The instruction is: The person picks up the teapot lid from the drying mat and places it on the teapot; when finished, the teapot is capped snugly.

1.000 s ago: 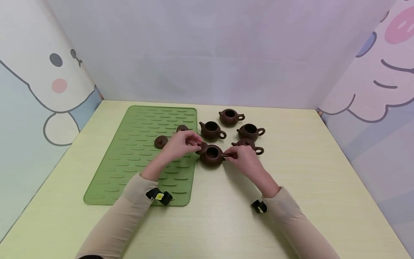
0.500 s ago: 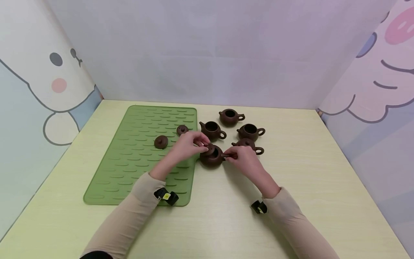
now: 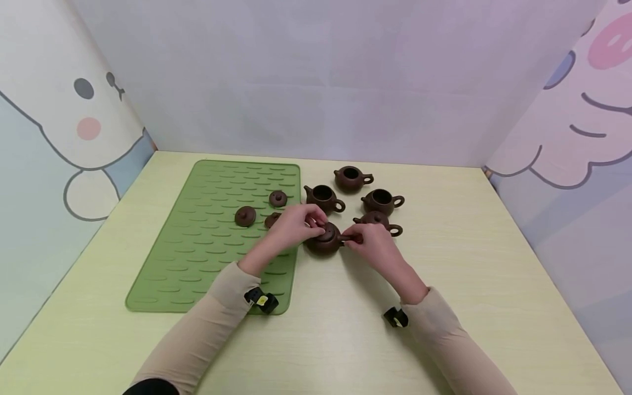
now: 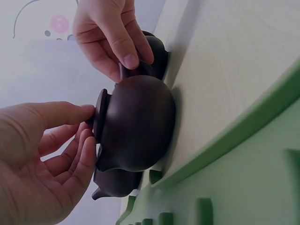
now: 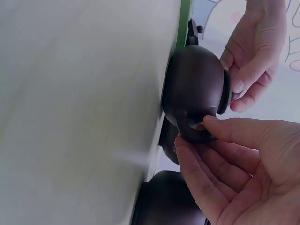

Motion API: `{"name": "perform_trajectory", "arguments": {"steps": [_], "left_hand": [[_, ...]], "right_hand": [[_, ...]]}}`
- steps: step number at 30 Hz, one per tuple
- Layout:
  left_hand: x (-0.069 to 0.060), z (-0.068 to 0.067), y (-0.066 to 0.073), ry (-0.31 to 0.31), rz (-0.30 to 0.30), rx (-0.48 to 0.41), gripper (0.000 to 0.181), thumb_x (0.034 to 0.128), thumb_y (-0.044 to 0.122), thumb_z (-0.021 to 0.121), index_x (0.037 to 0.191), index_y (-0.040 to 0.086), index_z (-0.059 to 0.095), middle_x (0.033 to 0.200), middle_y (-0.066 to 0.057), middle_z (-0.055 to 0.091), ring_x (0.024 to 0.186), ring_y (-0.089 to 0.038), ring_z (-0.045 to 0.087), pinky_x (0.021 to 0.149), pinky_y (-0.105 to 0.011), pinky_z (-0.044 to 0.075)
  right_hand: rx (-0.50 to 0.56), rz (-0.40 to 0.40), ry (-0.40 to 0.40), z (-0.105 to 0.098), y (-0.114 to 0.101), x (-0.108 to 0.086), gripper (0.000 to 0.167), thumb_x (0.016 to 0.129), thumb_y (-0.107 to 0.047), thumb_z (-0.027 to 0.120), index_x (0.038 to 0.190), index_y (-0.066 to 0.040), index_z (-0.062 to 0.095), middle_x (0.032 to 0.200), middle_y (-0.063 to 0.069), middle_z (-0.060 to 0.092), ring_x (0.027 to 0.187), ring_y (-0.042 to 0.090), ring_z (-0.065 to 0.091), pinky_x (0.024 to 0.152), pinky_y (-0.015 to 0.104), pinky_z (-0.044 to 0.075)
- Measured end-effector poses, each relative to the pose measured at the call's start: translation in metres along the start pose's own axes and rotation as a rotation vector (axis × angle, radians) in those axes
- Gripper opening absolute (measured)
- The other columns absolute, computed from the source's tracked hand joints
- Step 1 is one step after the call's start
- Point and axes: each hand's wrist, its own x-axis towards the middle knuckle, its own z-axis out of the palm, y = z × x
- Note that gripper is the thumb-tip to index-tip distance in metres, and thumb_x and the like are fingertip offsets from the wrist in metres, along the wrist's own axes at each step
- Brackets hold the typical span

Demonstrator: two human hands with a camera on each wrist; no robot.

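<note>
The dark brown lid [image 3: 327, 234] is pinched by the left hand [image 3: 293, 227], the nearer one, on top of the teapot [image 3: 322, 250]; full seating cannot be confirmed. The teapot lies at four o'clock from that hand, its spout [image 4: 108, 161] towards nine, its handle [image 5: 189, 134] towards three, gripped by the right hand [image 3: 376, 248]. Both wrists are angled inward.

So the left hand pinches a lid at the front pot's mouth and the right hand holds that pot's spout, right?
Not the spout: the right wrist view shows the right hand holding the pot by its handle. The left hand does pinch the lid.
</note>
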Motion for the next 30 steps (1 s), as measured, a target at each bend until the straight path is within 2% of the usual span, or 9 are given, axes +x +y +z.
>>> {"name": "perform_trajectory", "arguments": {"steps": [8, 13, 20, 25, 30], "left_hand": [[0.001, 0.002, 0.001, -0.002, 0.041, 0.013, 0.015, 0.0878, 0.006, 0.073, 0.102, 0.008, 0.070, 0.098, -0.006, 0.071, 0.086, -0.016, 0.066, 0.074, -0.024, 0.055], [-0.001, -0.001, 0.000, 0.014, 0.026, 0.015, 0.015, 0.0891, 0.008, 0.072, 0.103, 0.010, 0.070, 0.102, -0.005, 0.071, 0.090, -0.016, 0.067, 0.078, -0.027, 0.056], [-0.006, -0.013, -0.005, 0.060, 0.016, 0.010, 0.016, 0.0909, 0.010, 0.071, 0.106, 0.008, 0.070, 0.104, -0.007, 0.072, 0.093, -0.020, 0.068, 0.080, -0.031, 0.057], [-0.009, -0.021, -0.011, 0.075, 0.004, -0.007, 0.017, 0.0919, 0.009, 0.068, 0.108, 0.004, 0.070, 0.107, -0.009, 0.072, 0.094, -0.022, 0.069, 0.078, -0.032, 0.058], [-0.013, -0.030, -0.017, 0.092, -0.005, -0.012, 0.016, 0.0931, 0.010, 0.068, 0.109, 0.006, 0.070, 0.108, -0.009, 0.072, 0.096, -0.023, 0.068, 0.083, -0.035, 0.057]], "right_hand": [[0.049, 0.002, 0.009, -0.004, 0.003, -0.002, 0.013, 0.087, -0.009, 0.075, 0.100, -0.012, 0.078, 0.098, 0.004, 0.077, 0.088, 0.017, 0.071, 0.075, 0.033, 0.057], [0.106, 0.018, 0.012, -0.016, 0.003, -0.002, 0.014, 0.089, -0.008, 0.072, 0.102, -0.008, 0.077, 0.102, 0.007, 0.076, 0.093, 0.022, 0.073, 0.083, 0.039, 0.059], [0.180, 0.058, 0.053, -0.035, 0.006, -0.002, 0.015, 0.091, -0.008, 0.071, 0.104, -0.006, 0.075, 0.101, 0.008, 0.077, 0.093, 0.022, 0.073, 0.082, 0.038, 0.059], [0.177, 0.058, 0.084, -0.047, 0.013, -0.001, 0.014, 0.092, -0.010, 0.070, 0.105, -0.007, 0.075, 0.100, 0.008, 0.077, 0.093, 0.024, 0.072, 0.081, 0.038, 0.058], [0.174, 0.062, 0.122, -0.058, 0.022, 0.000, 0.015, 0.093, -0.012, 0.069, 0.106, -0.006, 0.075, 0.102, 0.010, 0.077, 0.097, 0.027, 0.072, 0.080, 0.038, 0.056]]}}
